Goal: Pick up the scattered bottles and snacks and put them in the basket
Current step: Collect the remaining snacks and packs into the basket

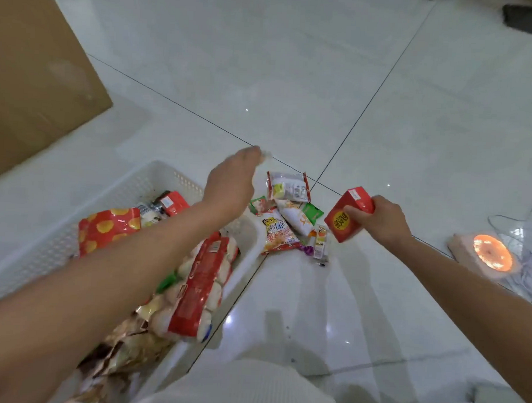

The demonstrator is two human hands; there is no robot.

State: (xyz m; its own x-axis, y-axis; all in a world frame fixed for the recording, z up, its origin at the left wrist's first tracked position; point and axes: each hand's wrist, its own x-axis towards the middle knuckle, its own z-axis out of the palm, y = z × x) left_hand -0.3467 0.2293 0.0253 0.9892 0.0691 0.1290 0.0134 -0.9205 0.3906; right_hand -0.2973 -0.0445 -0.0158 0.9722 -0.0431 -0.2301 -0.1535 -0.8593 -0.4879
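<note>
Two hands out over the snacks, one of them full.
Our right hand (378,219) curls round a red box (350,214), held up to the right of the white basket (157,173). Our left hand (232,182) reaches past the basket's far corner; its fingers are blurred, so we cannot tell whether they hold anything. Small snack packets (280,233) lie piled just beside the basket's right wall — inside it sit a red spotted bag (107,229) and a long red-and-white pack (201,283).

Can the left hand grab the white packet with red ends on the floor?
Probably yes. The left hand hangs just beside the white packet, and nothing lies over it or between them.
</note>
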